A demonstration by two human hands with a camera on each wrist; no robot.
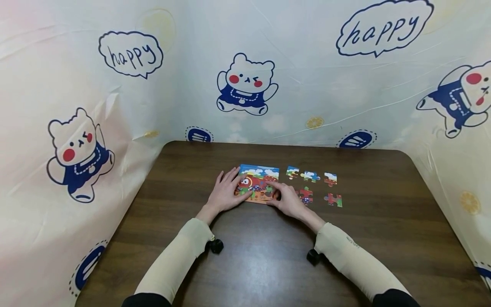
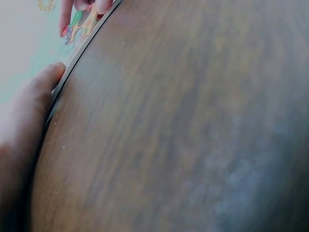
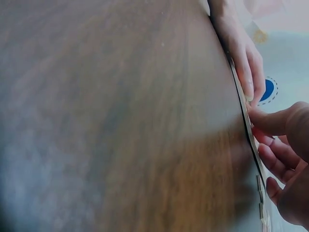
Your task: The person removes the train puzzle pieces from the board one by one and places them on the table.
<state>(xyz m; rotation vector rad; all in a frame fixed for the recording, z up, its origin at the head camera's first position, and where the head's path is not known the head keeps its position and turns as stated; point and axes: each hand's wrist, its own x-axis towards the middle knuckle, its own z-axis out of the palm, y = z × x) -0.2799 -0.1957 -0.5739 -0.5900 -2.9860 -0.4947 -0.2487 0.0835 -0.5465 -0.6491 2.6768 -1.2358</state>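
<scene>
In the head view, a colourful jigsaw puzzle (image 1: 259,171) with a blue sky and a red cartoon figure lies on the table. My left hand (image 1: 226,192) rests on its left side, fingers spread and fairly straight, thumb along the lower edge. At the puzzle's right edge is my right hand (image 1: 287,199), thumb and index finger bent towards each other. The left wrist view shows a tilted puzzle piece (image 2: 83,25) between those fingers, partly covered by them. In the right wrist view, the right thumb (image 3: 270,121) is close to the left hand's fingertips.
Several loose pieces lie right of the puzzle, among them a sky piece (image 1: 310,176), a red-and-green piece (image 1: 333,199) and a red piece (image 1: 306,195) partly behind the right hand. The brown wooden table (image 1: 245,264) meets a printed cloth (image 1: 184,85) at its back and sides.
</scene>
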